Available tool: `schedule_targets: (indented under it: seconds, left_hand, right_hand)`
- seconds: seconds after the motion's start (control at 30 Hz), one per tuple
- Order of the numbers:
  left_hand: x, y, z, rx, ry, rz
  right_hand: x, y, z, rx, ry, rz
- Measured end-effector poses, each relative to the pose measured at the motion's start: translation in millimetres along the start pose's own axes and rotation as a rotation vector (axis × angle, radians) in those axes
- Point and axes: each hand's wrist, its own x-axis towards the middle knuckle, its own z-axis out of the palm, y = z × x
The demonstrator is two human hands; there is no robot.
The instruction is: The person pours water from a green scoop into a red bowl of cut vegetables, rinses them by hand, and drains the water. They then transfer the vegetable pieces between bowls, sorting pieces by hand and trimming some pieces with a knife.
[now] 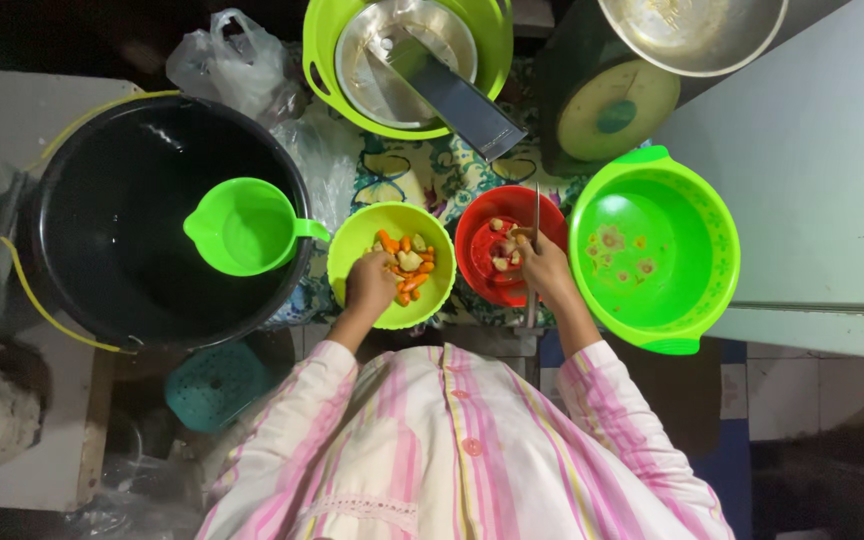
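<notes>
Dim light falls on a low worktop covered with a patterned cloth (432, 175) in yellow, green and blue, crowded with plastic vessels, with a pale grey panel along its right edge and white floor tiles showing at the lower right. At the near edge sits a small lime-green plastic bowl (356, 240) holding orange and pale vegetable pieces (407, 262); the left hand (369, 285) dips into it, fingers curled down on the pieces, though whether that grip has closed on one cannot be told. Just beside it to the right stands a round red plastic bowl (477, 245) with a few cut chunks, and the right hand (544, 266) hovers over its near rim, its grip closed around a thin-bladed knife (536, 215) pointing away. Further right is a large bright green basin (697, 245), wet and speckled. Toward the left edge a big black bucket (102, 230) carries a green plastic jug (247, 227).
</notes>
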Motion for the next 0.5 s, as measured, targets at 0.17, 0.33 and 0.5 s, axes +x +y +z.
schedule_targets:
  seconds: [0.17,0.33,0.5]
  left_hand:
    - [-1.5,15.8,17.7,0.31,-0.255,0.211]
    - [3.9,20.4,31.2,0.526,-0.099,0.399]
    - [11.1,27.7,32.5,0.611,-0.241,0.289]
  right_hand:
    - [-22.6,9.1,-3.0,-0.356,0.085,-0.031]
    - [-43.1,36.1,27.0,-0.688,0.051,-0.391]
    - [-66.3,41.2,61.0,-0.775,-0.054,-0.267]
